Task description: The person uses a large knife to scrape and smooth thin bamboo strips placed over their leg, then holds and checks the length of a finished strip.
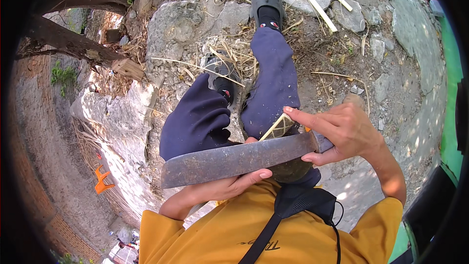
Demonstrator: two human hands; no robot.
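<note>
A broad, worn machete [234, 159] lies slantwise across my lap, its wide end to the left. My right hand [349, 129] grips its handle, the index finger stretched out to the top of a pale bamboo strip [274, 127]. The strip runs down behind the blade toward my left fingers. Beneath the blade, my left hand [229, 186] is curled, with the thumb along the lower edge and fingertips showing above the upper edge. Most of its grip is hidden by the blade. A dark pad with a crisscross pattern [283, 128] shows beside the strip.
Long pale strips [312, 5] lie on the stone slabs ahead. Fibre shavings [237, 63] surround my shoes. Tree trunks [73, 39] stand at the left, above an orange plastic stool [102, 180]. A green surface [452, 98] borders the right side.
</note>
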